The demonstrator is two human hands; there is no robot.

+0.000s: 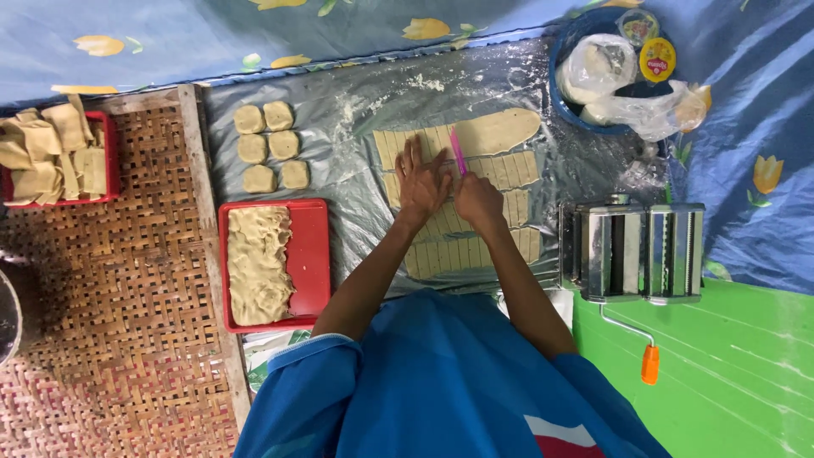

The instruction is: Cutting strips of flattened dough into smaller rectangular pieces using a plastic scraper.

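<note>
**Two hands on the rolled dough sheet**

We see the left hand (421,181) pressed flat, fingers spread wide, on the dough sheet (496,131), which lies on the floured plastic sheet (356,110). The dough reaches out from under both hands, to the far side and to the near side. The right hand (478,200) is just beside the left one and is closed around a pink knife (458,151); its blade rests on the dough beyond the fingers. The dough is already cut in many narrow strips; we cannot count them surely. To the left we count six small dough pieces (270,146) in two columns, and one red tray (309,254) with dough. One pasta machine (638,251) stands at the right.
</note>
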